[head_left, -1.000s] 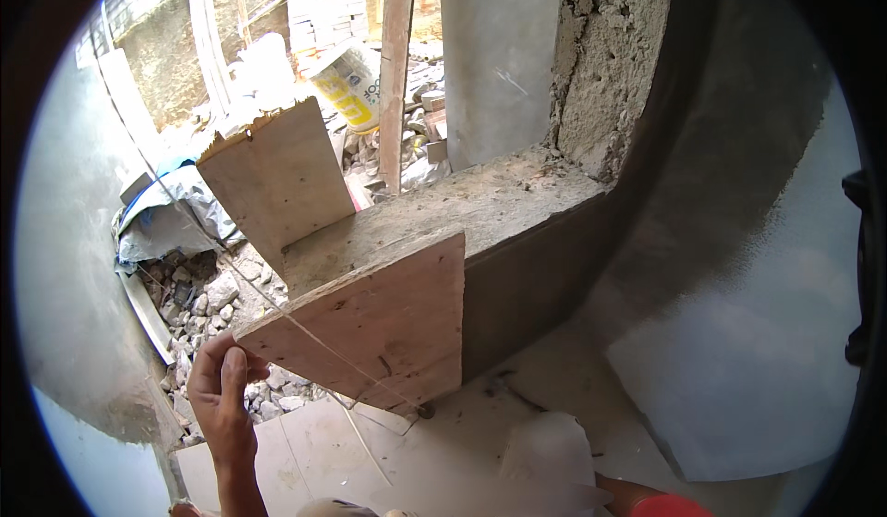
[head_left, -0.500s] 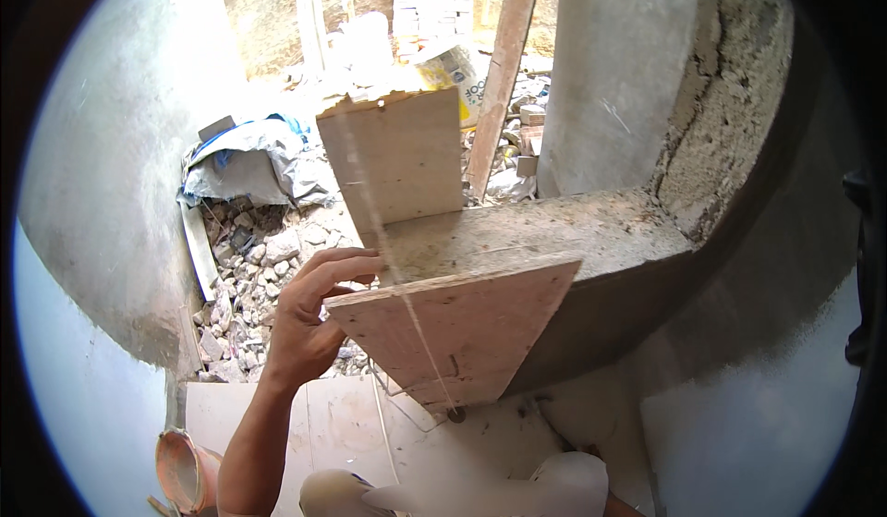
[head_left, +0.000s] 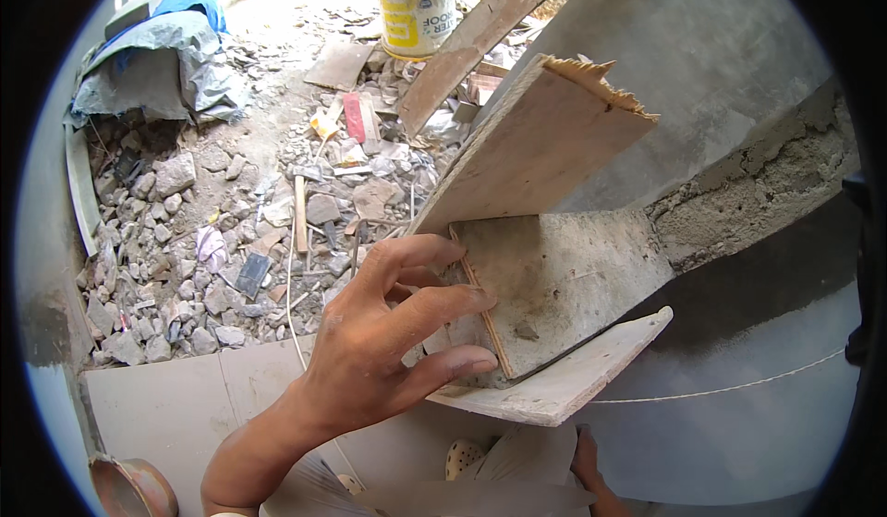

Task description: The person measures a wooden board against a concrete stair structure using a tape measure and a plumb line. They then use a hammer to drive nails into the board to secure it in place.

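My left hand (head_left: 388, 323) reaches across from the lower left, fingers curved and spread, with fingertips hooked over the top edge of a thin wooden board (head_left: 490, 328) standing at the near-left end of a rough concrete ledge (head_left: 577, 272). Its thumb lies alongside, below the fingers. A plywood board (head_left: 554, 138) with a splintered top end stands along the ledge's far side. Another pale plywood board (head_left: 582, 369) lines the near side. At the bottom right part of my right forearm (head_left: 599, 485) shows; the fingers of my right hand cannot be made out.
Rubble (head_left: 166, 286) covers the ground on the left, beside a draped grey sheet (head_left: 157, 73). A white bucket (head_left: 416, 9) and a leaning plank (head_left: 480, 41) stand beyond. An orange bucket (head_left: 139, 489) sits lower left. A taut string (head_left: 730, 386) runs right from the near board.
The view has shifted down and closer to the ledge. My left hand has moved from beside the near board's corner onto the thin board at the ledge's end.
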A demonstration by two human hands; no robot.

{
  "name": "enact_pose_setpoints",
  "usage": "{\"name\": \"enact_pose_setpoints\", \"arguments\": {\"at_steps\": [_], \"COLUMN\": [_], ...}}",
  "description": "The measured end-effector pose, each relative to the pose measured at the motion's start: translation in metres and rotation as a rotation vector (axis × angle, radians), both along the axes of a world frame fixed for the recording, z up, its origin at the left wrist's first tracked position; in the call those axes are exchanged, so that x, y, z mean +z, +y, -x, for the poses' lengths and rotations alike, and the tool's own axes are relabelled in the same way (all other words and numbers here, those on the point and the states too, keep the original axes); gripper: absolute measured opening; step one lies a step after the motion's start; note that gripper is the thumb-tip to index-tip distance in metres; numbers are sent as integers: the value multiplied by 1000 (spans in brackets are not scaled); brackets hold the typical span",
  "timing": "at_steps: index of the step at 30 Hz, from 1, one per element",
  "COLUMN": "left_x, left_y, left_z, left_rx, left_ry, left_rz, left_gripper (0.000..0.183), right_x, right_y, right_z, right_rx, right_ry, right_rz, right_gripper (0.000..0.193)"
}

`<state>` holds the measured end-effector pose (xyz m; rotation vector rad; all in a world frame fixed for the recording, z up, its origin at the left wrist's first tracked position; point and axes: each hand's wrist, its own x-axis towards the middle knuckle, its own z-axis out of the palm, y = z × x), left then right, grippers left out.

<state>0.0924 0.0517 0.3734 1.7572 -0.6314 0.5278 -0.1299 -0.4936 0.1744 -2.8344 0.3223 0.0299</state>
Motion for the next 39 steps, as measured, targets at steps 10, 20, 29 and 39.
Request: {"name": "enact_pose_setpoints", "arguments": {"at_steps": [10,20,29,39], "left_x": [-8,38,77,76], "left_y": [0,16,5,11], "left_z": [-10,-3,-12,21], "left_rx": [-9,-33,-269,9], "left_ry": [-114,-102,-91,7], "left_rz": [12,-225,-503,-551], "left_gripper": [43,36,31,18], "right_x": [176,342,428,502], "right_y": [38,74,96,140], "right_z": [47,-18,-98,-201], "right_rx": [-278,-384,36,918], "right_ry": [-271,-786,-1338,-888], "right_rz": [109,-280,-464,-1262], "right_gripper": [31,30,15,35]}}
